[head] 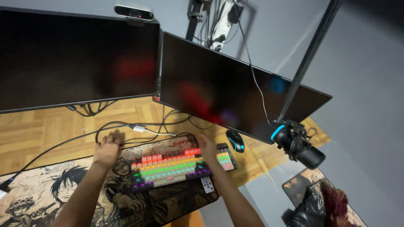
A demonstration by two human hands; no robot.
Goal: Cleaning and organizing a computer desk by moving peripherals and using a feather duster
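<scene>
The keyboard point(182, 167) sits at six o'clock on the wooden surface point(38, 130), lying on the illustrated desk mat point(50, 189), its keys lit in rainbow bands. Its long axis runs from eight o'clock up toward two o'clock, so the right end tilts slightly away from the person, toward the mouse point(235, 141).

The left hand point(108, 148) is spread flat at the mat's far edge, at ten o'clock from the keyboard, beside the looping cables point(126, 126); its grip is released, grasping nothing. The right hand point(208, 150) rests over the keyboard's right section, fingers loose and touching the keys; whether it actually holds the edge cannot be told.

To handle this well, I'd judge both hands should take the keyboard by its short ends and keep it level, minding the small white remote point(207, 184) just at its near edge.

Further out, two dark monitors point(84, 59) stand at twelve o'clock, and a microphone point(299, 146) on a boom arm hangs at three o'clock.
</scene>
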